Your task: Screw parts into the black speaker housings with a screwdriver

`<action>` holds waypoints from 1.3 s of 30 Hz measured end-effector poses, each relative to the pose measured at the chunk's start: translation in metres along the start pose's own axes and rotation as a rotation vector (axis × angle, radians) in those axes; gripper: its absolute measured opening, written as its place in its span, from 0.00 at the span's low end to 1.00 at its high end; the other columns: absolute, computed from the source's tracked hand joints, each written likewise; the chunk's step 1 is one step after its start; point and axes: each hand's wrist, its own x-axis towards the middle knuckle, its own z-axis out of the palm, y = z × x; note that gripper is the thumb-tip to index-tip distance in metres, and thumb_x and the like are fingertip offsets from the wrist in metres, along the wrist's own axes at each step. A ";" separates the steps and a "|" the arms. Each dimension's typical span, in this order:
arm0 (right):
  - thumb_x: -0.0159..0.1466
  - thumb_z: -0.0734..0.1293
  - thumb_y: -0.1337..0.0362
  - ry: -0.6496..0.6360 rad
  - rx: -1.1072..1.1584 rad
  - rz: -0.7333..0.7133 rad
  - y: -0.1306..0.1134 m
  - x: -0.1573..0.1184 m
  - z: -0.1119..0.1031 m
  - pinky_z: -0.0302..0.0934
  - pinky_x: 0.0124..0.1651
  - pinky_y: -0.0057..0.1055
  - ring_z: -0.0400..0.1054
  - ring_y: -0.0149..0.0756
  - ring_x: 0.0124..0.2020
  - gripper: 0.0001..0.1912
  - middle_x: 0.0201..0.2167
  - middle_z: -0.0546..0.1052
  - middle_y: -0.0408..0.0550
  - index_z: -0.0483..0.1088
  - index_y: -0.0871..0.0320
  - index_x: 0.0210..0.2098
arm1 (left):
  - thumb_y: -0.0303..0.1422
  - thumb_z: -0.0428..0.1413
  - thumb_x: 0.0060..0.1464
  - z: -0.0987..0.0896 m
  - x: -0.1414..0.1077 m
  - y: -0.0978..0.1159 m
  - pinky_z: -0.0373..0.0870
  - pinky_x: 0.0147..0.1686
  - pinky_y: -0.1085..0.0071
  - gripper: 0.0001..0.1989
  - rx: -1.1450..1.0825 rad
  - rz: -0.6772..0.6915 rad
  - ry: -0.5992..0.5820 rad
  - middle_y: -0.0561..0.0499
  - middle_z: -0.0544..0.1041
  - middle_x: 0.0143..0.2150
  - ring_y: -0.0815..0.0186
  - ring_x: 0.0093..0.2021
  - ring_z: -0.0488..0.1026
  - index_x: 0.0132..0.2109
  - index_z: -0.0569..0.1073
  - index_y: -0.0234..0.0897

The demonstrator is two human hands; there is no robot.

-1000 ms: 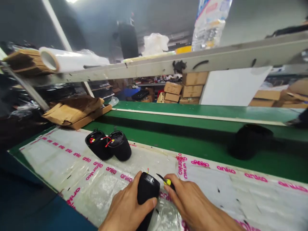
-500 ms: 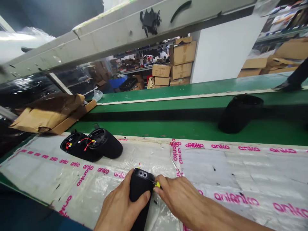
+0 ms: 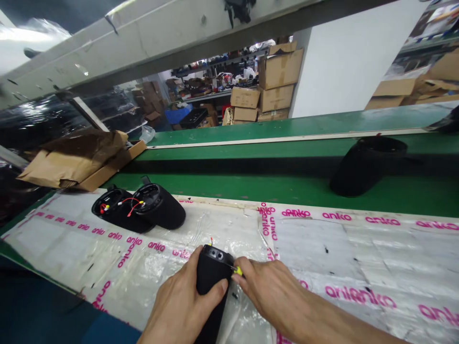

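Gripping a black shell (image 3: 211,282) with the left hand (image 3: 181,301), over printed plastic sheeting (image 3: 222,224) on the green tabletop (image 3: 251,188); pinching a yellow-handled tool (image 3: 237,271) in the right hand (image 3: 276,289), tip at the shell's upper right edge. Looking beneath a pale beam (image 3: 161,45), blocking part of the view towards stacked cartons (image 3: 279,71). Can see, farther left, two touching shells (image 3: 167,212) with red wires (image 3: 133,206) in their open tops; at right, another open shell (image 3: 358,172), too dark inside to make out; at far left, brown paper (image 3: 68,162) in a shallow cardboard tray (image 3: 111,167).
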 end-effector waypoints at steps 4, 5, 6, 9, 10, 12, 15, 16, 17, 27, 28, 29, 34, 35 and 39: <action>0.74 0.58 0.63 -0.018 -0.050 0.024 -0.002 0.000 -0.002 0.46 0.23 0.33 0.72 0.42 0.23 0.04 0.27 0.74 0.43 0.56 0.55 0.42 | 0.49 0.49 0.58 0.000 -0.002 0.000 0.64 0.58 0.58 0.37 0.010 0.011 0.012 0.43 0.71 0.62 0.54 0.61 0.69 0.69 0.53 0.39; 0.74 0.58 0.63 -0.031 -0.068 0.024 -0.003 0.000 -0.004 0.46 0.22 0.33 0.72 0.42 0.23 0.04 0.27 0.74 0.43 0.57 0.55 0.42 | 0.49 0.49 0.58 0.000 -0.001 0.000 0.64 0.57 0.58 0.37 0.017 0.012 0.014 0.43 0.72 0.61 0.54 0.60 0.69 0.69 0.53 0.39; 0.74 0.59 0.63 -0.044 -0.087 0.024 -0.004 0.001 -0.006 0.45 0.22 0.33 0.72 0.42 0.22 0.05 0.27 0.74 0.43 0.57 0.55 0.41 | 0.48 0.49 0.58 0.000 -0.001 0.001 0.65 0.56 0.58 0.37 0.024 0.016 0.016 0.42 0.72 0.61 0.53 0.60 0.70 0.69 0.53 0.38; 0.73 0.60 0.63 -0.070 -0.145 0.003 -0.006 0.003 -0.013 0.45 0.20 0.33 0.71 0.40 0.21 0.06 0.26 0.74 0.44 0.58 0.56 0.40 | 0.47 0.49 0.58 -0.001 0.001 0.004 0.67 0.54 0.57 0.37 0.047 0.035 0.022 0.39 0.75 0.57 0.50 0.57 0.72 0.69 0.54 0.35; 0.73 0.60 0.63 -0.070 -0.159 -0.007 -0.007 0.004 -0.015 0.44 0.20 0.33 0.70 0.39 0.20 0.06 0.26 0.74 0.44 0.59 0.56 0.39 | 0.47 0.50 0.58 -0.001 0.002 0.004 0.67 0.53 0.57 0.37 0.052 0.041 0.022 0.39 0.76 0.56 0.50 0.56 0.73 0.69 0.54 0.35; 0.73 0.61 0.63 -0.054 -0.176 -0.029 -0.008 0.006 -0.017 0.44 0.19 0.33 0.69 0.38 0.19 0.06 0.25 0.74 0.44 0.60 0.56 0.38 | 0.46 0.50 0.57 -0.002 0.004 0.005 0.68 0.52 0.58 0.37 0.058 0.041 0.022 0.39 0.77 0.55 0.49 0.55 0.74 0.69 0.54 0.34; 0.72 0.61 0.62 -0.034 -0.183 -0.060 -0.005 0.008 -0.016 0.41 0.18 0.34 0.66 0.38 0.16 0.06 0.23 0.73 0.43 0.61 0.56 0.38 | 0.46 0.49 0.58 -0.001 0.007 0.004 0.69 0.50 0.59 0.36 0.060 0.027 0.019 0.39 0.77 0.55 0.49 0.54 0.75 0.69 0.54 0.34; 0.72 0.62 0.63 -0.035 -0.186 -0.073 -0.004 0.008 -0.015 0.41 0.18 0.35 0.66 0.38 0.16 0.06 0.22 0.72 0.43 0.61 0.56 0.38 | 0.46 0.49 0.57 -0.001 0.008 0.003 0.69 0.49 0.59 0.37 0.064 0.025 0.015 0.38 0.77 0.55 0.49 0.53 0.75 0.69 0.54 0.34; 0.71 0.62 0.64 -0.034 -0.186 -0.082 -0.002 0.008 -0.013 0.40 0.18 0.35 0.65 0.37 0.15 0.05 0.22 0.72 0.43 0.61 0.56 0.38 | 0.46 0.49 0.57 0.000 0.009 0.002 0.69 0.49 0.59 0.37 0.067 0.024 0.006 0.38 0.77 0.55 0.48 0.53 0.76 0.69 0.54 0.33; 0.67 0.62 0.67 0.027 -0.124 -0.032 -0.003 0.008 -0.009 0.47 0.18 0.34 0.64 0.37 0.16 0.06 0.21 0.71 0.43 0.64 0.57 0.44 | 0.48 0.51 0.55 0.010 0.014 -0.004 0.70 0.44 0.55 0.40 0.136 0.005 0.031 0.38 0.79 0.50 0.44 0.48 0.77 0.69 0.52 0.33; 0.66 0.63 0.68 0.008 -0.140 -0.055 -0.005 0.010 -0.013 0.47 0.18 0.34 0.64 0.37 0.17 0.07 0.21 0.71 0.43 0.65 0.57 0.44 | 0.48 0.51 0.55 0.010 0.014 -0.004 0.70 0.44 0.55 0.40 0.147 0.007 0.033 0.38 0.79 0.50 0.44 0.48 0.77 0.69 0.52 0.33; 0.65 0.64 0.70 -0.017 -0.156 -0.083 -0.005 0.012 -0.018 0.46 0.17 0.34 0.64 0.36 0.17 0.07 0.21 0.71 0.43 0.65 0.58 0.44 | 0.48 0.51 0.55 0.009 0.014 -0.003 0.70 0.44 0.55 0.40 0.154 0.012 0.030 0.37 0.79 0.50 0.44 0.48 0.77 0.69 0.52 0.33; 0.70 0.63 0.65 -0.074 -0.102 -0.099 0.001 0.016 -0.027 0.45 0.19 0.34 0.67 0.38 0.18 0.04 0.22 0.73 0.43 0.65 0.59 0.41 | 0.47 0.49 0.57 0.001 0.012 -0.001 0.70 0.48 0.58 0.37 0.106 0.022 0.018 0.38 0.77 0.54 0.48 0.51 0.76 0.68 0.54 0.34; 0.72 0.62 0.62 -0.068 -0.035 -0.075 0.003 0.014 -0.026 0.46 0.21 0.34 0.69 0.38 0.19 0.06 0.23 0.74 0.43 0.64 0.59 0.41 | 0.47 0.49 0.57 0.001 0.010 -0.001 0.69 0.49 0.58 0.37 0.087 0.021 0.024 0.39 0.77 0.54 0.49 0.53 0.76 0.68 0.54 0.34; 0.75 0.58 0.59 -0.048 0.182 -0.017 0.010 0.003 -0.022 0.52 0.26 0.32 0.71 0.39 0.25 0.09 0.29 0.76 0.44 0.64 0.57 0.41 | 0.47 0.50 0.56 0.001 0.004 0.002 0.67 0.53 0.60 0.38 0.021 0.019 0.049 0.41 0.75 0.57 0.52 0.57 0.73 0.69 0.54 0.35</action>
